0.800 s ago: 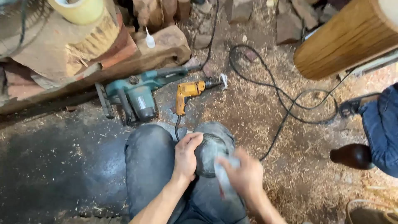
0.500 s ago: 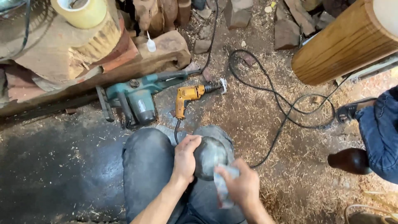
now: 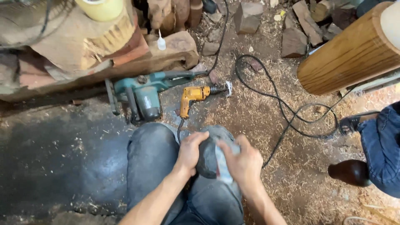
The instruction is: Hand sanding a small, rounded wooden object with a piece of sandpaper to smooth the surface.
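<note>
A dark rounded bowl-like piece (image 3: 207, 160) rests on my knees, between my jeans-clad legs (image 3: 150, 158). My left hand (image 3: 190, 152) grips its left side. My right hand (image 3: 245, 162) presses a pale folded sheet, probably sandpaper (image 3: 221, 166), against its right face. Both hands touch the dark piece, and its far side is hidden behind my fingers.
On the floor ahead lie a yellow drill (image 3: 193, 98) and a teal power saw (image 3: 143, 93), with a black cable (image 3: 287, 112) looping through sawdust. Wood blocks (image 3: 293, 41) and a large log (image 3: 354, 54) sit beyond. Another person's jeans leg (image 3: 381, 146) and dark shoe (image 3: 350, 173) are at right.
My right hand has shifted up and left across the dark piece with the pale sheet. My left hand keeps its grip. The view has tilted slightly.
</note>
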